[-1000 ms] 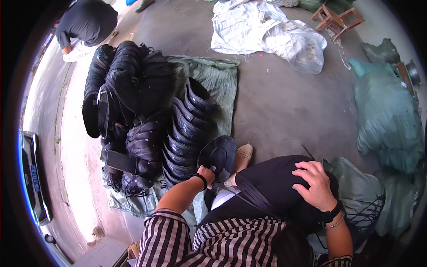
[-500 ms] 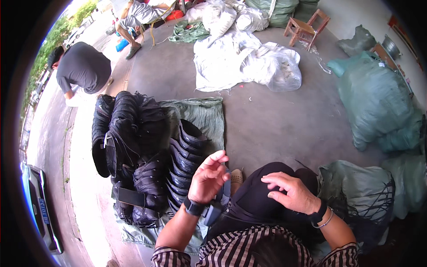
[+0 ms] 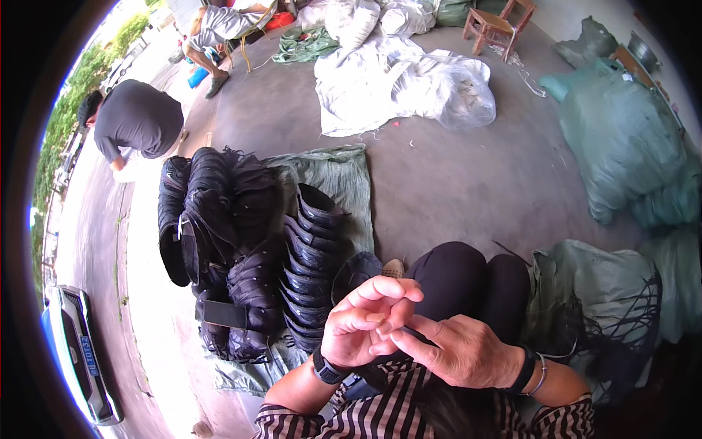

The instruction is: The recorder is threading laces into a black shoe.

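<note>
My left hand (image 3: 365,318) and my right hand (image 3: 457,351) meet in front of my lap. The left hand's fingers are half curled, and its fingertips touch the right hand's. On the right, thumb and forefinger come close together, with a thin dark strip visible between them. Whether that strip is a held thing or a gap, I cannot make out. Beyond my left hand stands a row of nested, shiny black curved pieces (image 3: 307,256). Beside it are piles of soft black pieces with lace-like ends (image 3: 212,197), and a dark phone (image 3: 225,314) lies on top.
Under the black piles lies a green woven sheet (image 3: 340,172). White sacking (image 3: 358,95) covers the floor ahead, near a small wooden chair (image 3: 499,29). Full green sacks (image 3: 621,146) stand at right. A crouching person (image 3: 139,117) is at left; a car (image 3: 80,351) is parked outside.
My hands were apart, both with loosely bent fingers. They have now come together, the right moving left and down. The view has shifted slightly.
</note>
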Available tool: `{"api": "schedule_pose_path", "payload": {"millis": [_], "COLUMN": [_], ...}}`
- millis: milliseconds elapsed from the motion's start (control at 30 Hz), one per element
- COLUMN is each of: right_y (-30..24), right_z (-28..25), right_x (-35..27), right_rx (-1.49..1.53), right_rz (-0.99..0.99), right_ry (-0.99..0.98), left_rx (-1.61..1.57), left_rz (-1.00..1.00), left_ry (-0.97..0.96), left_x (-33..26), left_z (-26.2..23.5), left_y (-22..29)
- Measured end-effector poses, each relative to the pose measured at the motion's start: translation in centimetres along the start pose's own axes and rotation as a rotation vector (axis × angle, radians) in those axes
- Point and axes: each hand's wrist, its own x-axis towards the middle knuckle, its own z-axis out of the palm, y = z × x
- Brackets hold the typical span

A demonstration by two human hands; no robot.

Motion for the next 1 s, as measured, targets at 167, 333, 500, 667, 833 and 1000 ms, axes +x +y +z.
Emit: {"api": "schedule_pose_path", "payload": {"millis": [167, 333, 500, 667, 833, 1000], "right_y": [-1.0, -1.6, -1.4, -0.4, 1.9, 0.1], "right_z": [-0.1, -0.4, 0.4, 0.7, -4.2, -3.5], "right_x": [-0.2, 0.1, -0.7, -3.6, -15.4, -40.8], "right_rx": [-0.016, -0.033, -0.048, -0.145, -0.173, 0.025], "right_rz": [0.019, 0.029, 0.054, 0.055, 0.681, 1.686], "right_ry": [0.011, -0.006, 0.018, 0.076, 0.344, 0.976], "left_rx": [-0.011, 0.084, 0.238, 0.867, 2.175, 2.378], "left_rz": [-0.025, -0.031, -0.068, -0.077, 0.046, 0.04], "left_ry": [0.021, -0.039, 0.138, 0.116, 0.046, -0.136], "left_x": [0.0, -0.4, 0.1, 0.8, 3.9, 5.6], "left_z": [0.7, -0.2, 0.7, 1.1, -1.1, -3.8], "left_y": [-0.3, -0.5, -1.1, -0.4, -0.6, -1.7]}}
